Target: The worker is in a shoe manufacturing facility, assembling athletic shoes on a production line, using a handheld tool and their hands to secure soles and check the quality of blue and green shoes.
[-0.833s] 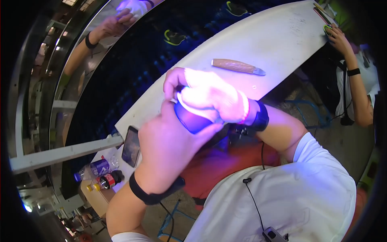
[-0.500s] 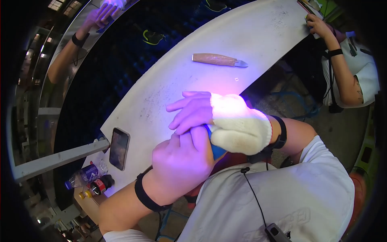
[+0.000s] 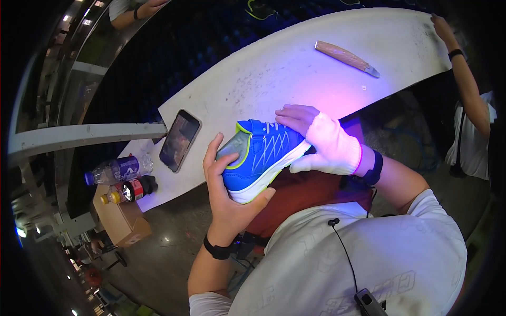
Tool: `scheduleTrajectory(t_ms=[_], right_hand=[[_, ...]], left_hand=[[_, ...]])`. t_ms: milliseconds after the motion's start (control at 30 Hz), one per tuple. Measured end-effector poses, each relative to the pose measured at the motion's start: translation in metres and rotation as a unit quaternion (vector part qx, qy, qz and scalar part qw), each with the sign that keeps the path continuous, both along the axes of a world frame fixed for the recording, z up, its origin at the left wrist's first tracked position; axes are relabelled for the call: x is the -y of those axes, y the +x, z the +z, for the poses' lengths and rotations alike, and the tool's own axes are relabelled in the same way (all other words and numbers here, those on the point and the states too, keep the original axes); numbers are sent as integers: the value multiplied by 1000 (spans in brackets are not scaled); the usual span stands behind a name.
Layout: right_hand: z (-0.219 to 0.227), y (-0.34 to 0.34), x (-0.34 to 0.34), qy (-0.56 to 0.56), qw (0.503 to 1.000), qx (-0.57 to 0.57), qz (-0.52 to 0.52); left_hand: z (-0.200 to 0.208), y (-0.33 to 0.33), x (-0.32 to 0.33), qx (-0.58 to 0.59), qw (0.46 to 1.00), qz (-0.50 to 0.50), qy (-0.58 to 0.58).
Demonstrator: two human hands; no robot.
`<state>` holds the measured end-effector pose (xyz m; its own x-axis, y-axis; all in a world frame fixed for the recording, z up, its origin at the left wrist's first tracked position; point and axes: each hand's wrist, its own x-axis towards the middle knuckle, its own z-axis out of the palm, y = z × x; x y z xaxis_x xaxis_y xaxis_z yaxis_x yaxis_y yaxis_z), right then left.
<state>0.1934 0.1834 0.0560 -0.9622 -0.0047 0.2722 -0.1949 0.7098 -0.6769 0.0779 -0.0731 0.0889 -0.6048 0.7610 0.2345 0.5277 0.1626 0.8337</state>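
Observation:
A blue sneaker (image 3: 263,150) with a white sole and yellow-green trim lies on its side between my two hands, its heel toward the left. My bare left hand (image 3: 226,192) grips the heel, fingers over the collar and thumb on the sole. A grey-green form, probably a shoe last (image 3: 238,147), fills the shoe's opening. At the toe end, my right hand (image 3: 324,139) is closed around the forefoot; it wears a white knitted glove that leaves the fingertips bare. A short knife (image 3: 345,57) with a wooden handle rests on the white table, beyond my right hand.
On the curved white table (image 3: 226,84) lies a dark phone (image 3: 180,140). Bottles (image 3: 118,171) stand or lie at its left end, near a grey metal bar (image 3: 89,136) and a cardboard box (image 3: 126,226). Another person's arm (image 3: 466,87) reaches the table's far right.
The hands, earlier overlapping with the shoe mostly hidden, have parted to its two ends. The shoe now shows its side and sole. My view has shifted, so the knife appears further right.

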Motion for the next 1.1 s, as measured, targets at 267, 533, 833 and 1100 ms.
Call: scheduleTrajectory(t_ms=[267, 533, 833, 1100], right_hand=[[3, 2, 21, -121, 979, 133, -100], [8, 9, 33, -182, 963, 157, -125], [16, 9, 26, -202, 955, 173, -134], [-4, 10, 31, -176, 972, 67, -137]], left_hand=[[-10, 10, 3, 117, 989, 85, 32], [-12, 5, -4, 143, 982, 125, 12], [-13, 10, -12, 164, 975, 147, 12], [-17, 17, -4, 94, 985, 147, 14]])
